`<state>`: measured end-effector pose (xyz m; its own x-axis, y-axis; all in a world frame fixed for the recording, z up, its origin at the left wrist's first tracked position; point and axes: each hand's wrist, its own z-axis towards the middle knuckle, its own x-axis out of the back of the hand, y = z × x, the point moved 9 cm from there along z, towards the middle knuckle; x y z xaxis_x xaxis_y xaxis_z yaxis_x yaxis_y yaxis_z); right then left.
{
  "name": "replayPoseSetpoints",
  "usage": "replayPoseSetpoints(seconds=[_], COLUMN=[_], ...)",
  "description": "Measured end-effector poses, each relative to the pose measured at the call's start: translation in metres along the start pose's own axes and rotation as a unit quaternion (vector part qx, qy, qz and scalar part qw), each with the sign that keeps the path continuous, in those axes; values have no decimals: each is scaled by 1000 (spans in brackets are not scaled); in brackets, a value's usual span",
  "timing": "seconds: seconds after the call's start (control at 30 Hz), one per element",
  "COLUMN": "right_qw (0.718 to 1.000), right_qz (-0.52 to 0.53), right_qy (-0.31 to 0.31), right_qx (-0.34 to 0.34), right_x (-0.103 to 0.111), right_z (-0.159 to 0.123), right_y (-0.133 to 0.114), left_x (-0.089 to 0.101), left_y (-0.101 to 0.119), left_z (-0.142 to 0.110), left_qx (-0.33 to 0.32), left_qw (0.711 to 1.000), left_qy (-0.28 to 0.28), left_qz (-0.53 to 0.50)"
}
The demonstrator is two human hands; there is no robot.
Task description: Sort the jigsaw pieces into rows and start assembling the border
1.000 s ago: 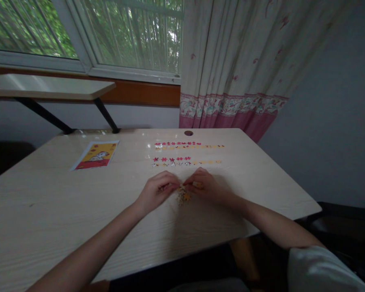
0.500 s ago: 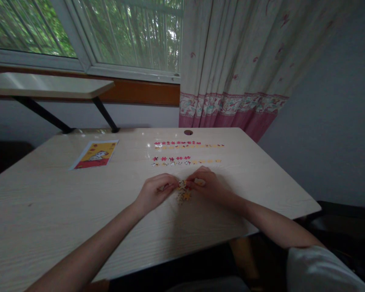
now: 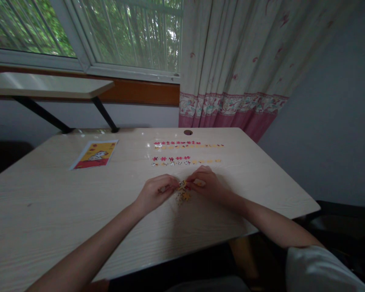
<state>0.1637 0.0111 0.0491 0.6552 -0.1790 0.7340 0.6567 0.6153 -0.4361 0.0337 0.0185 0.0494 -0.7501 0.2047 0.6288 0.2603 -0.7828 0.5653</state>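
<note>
My left hand (image 3: pixel 154 192) and my right hand (image 3: pixel 205 183) meet over a small heap of yellow and red puzzle pieces (image 3: pixel 183 194) on the pale wooden table (image 3: pixel 48 202). Both hands are closed in a pinch, fingertips almost touching, with a small piece (image 3: pixel 181 184) held between them. Beyond the hands lie two rows of sorted puzzle pieces (image 3: pixel 187 153), red ones to the left and yellow ones to the right.
A yellow and red picture card (image 3: pixel 94 153) lies at the far left of the table. A cable hole (image 3: pixel 187 132) sits at the back edge. A folding shelf (image 3: pixel 45 86) juts out under the window, and a flowered curtain (image 3: pixel 240 65) hangs at the right.
The hands stayed over the heap. My right hand's fingers lifted a small piece slightly off the pile toward the left hand's fingertips.
</note>
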Motion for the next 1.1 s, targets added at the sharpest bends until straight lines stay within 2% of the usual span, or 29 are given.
replayPoseSetpoints(seconds=[0.13, 0.27, 0.4, 0.53, 0.83, 0.97, 1.1], right_qw=[999, 995, 986, 985, 983, 980, 975], right_qz=[-32, -73, -101, -119, -148, -184, -217], right_qy=[7, 72, 127, 120, 104, 71, 29], right_qx=[11, 19, 30, 38, 35, 16, -42], right_x=[4, 25, 44, 46, 48, 66, 96], right_z=[2, 5, 6, 6, 7, 13, 9], right_y=[3, 16, 25, 25, 32, 58, 107], left_x=[2, 6, -4, -12, -20, -20, -20], left_y=[-3, -15, -28, -35, -40, -39, -39], left_z=[1, 2, 1, -2, -7, -6, -6], left_qx=[22, 55, 86, 103, 101, 97, 102], left_qw=[1000, 998, 992, 981, 972, 973, 972], left_qy=[8, 13, -64, -123, -158, -157, -156], left_qz=[15, 41, 73, 111, 143, 137, 142])
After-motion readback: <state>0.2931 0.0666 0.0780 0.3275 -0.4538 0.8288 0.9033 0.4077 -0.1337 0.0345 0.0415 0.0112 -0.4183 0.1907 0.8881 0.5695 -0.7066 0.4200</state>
